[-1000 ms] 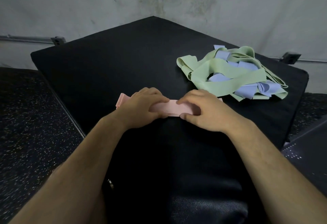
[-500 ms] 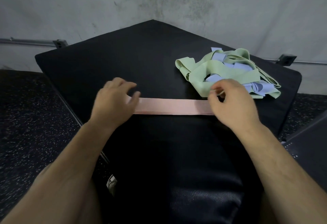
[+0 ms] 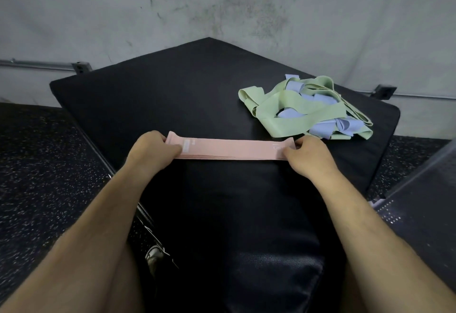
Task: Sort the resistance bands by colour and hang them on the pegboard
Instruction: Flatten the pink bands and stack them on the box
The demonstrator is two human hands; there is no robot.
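Pink bands (image 3: 229, 149) stretched flat between both hands, ends pinched

Arms reach forward; left hand (image 3: 151, 151) and right hand (image 3: 306, 157) pinch the pink band (image 3: 232, 149).

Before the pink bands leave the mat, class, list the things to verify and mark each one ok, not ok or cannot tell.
1. The left hand grips the pink bands at their left end: ok.
2. The right hand grips their right end: ok.
3. The held stack is all pink: ok.
4. The green bands and blue bands are separated: not ok, tangled together.
5. The pink bands are clear of the green bands: cannot tell, the right end lies close.
6. The pegboard is ready: cannot tell, not in view.
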